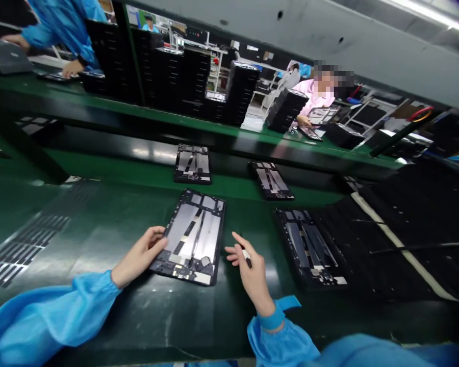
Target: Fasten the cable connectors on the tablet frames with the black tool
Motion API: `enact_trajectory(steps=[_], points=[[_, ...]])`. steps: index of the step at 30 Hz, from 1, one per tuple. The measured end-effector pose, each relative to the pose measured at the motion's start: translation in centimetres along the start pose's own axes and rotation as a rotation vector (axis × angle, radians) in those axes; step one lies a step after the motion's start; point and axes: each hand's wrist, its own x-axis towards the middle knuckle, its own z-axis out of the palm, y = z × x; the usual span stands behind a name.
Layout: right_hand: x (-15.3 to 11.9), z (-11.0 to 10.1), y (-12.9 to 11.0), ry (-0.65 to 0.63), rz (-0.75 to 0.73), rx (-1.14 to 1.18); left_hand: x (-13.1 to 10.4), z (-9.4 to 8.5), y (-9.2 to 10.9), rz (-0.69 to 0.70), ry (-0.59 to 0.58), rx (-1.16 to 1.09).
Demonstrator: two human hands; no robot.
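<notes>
Centrally placed: an opened tablet (pixel 210 229), its inner parts facing up, over the green tabletop (pixel 110 219); whether its far edge touches down is hard to tell.
Left hand (pixel 137 257): closed on the tablet's left edge, thumb on top, seemingly to steady it while leaving most of the inside visible.
Right hand (pixel 254 275): beside the right edge, apart from it, holding a small white-and-black tool (pixel 247 257) in curled fingers, index finger extended, perhaps for ready use.
Similar units: two beyond (pixel 193 163) (pixel 271 181), one right (pixel 308 244), spaced apart, likely for easy reach.
</notes>
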Motion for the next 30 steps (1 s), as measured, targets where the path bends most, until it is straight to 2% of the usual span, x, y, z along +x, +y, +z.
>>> enact_trajectory(steps=[3, 6, 8, 11, 15, 18, 20, 24, 27, 30], points=[[-2.2, -1.7, 0.6, -0.082, -0.026, -0.147, -0.2, -1.3, -1.0, 0.16, -0.198, 0.196], [-4.0, -2.3, 1.4, -0.227, -0.034, -0.209, -1.6, -2.2, -2.3, 0.364, -0.39, 0.454], [-4.4, -2.6, 1.9, -0.285, -0.029, -0.211, -3.0, -1.4, -3.0, 0.417, -0.385, 0.512], [-4.0, -3.7, 2.5, -0.264, -0.01, -0.204, -4.5, 0.7, -3.5, 0.443, -0.305, 0.557], [-3.5, -4.8, 1.6, -0.241, -0.041, -0.255, -5.0, 1.8, -3.0, 0.553, -0.215, 0.658], [-3.7, -3.4, -0.2, -0.205, -0.158, -0.323, -4.9, 1.7, -2.0, 0.672, -0.154, 0.631], [-3.8, -1.3, -1.3, -0.212, -0.277, -0.328, -4.9, 1.9, -1.5, 0.734, -0.156, 0.582], [-3.2, 3.0, -2.6, -0.31, -0.477, -0.336, -4.8, 2.9, -1.2, 0.806, -0.194, 0.497], [-2.6, 4.3, -2.8, -0.342, -0.492, -0.313, -4.7, 3.1, -1.3, 0.768, -0.227, 0.452], [-2.6, 4.3, -2.7, -0.36, -0.455, -0.261, -4.8, 2.9, -1.3, 0.732, -0.259, 0.444]])
